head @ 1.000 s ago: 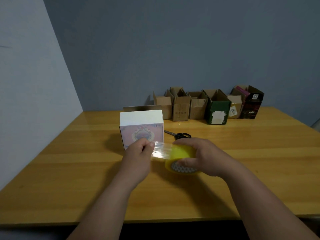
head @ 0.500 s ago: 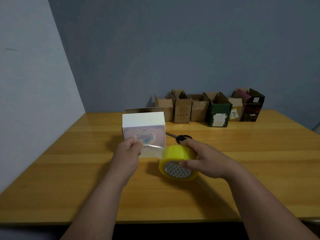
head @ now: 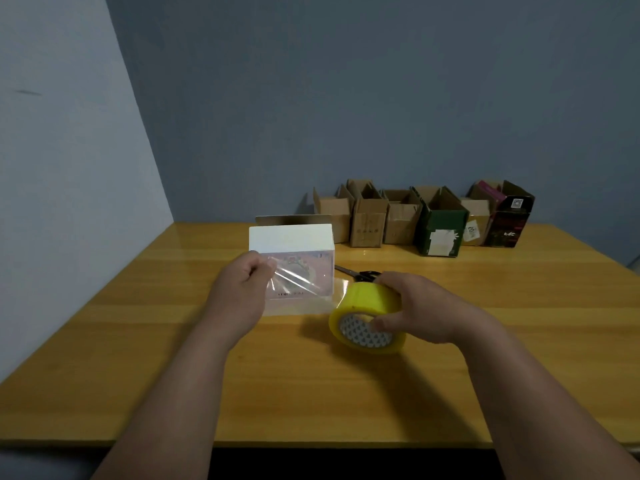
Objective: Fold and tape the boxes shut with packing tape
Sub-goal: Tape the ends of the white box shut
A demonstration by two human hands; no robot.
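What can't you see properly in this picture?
- Head view: the scissors are partly hidden behind the right hand and tape roll.
- White box: its front print is blurred behind the tape strip that the left hand pinches.
- Back-row box labels: too small to read.

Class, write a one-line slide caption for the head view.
Left hand pinches clear tape strip drawn from yellow tape roll gripped by right hand, before white box.
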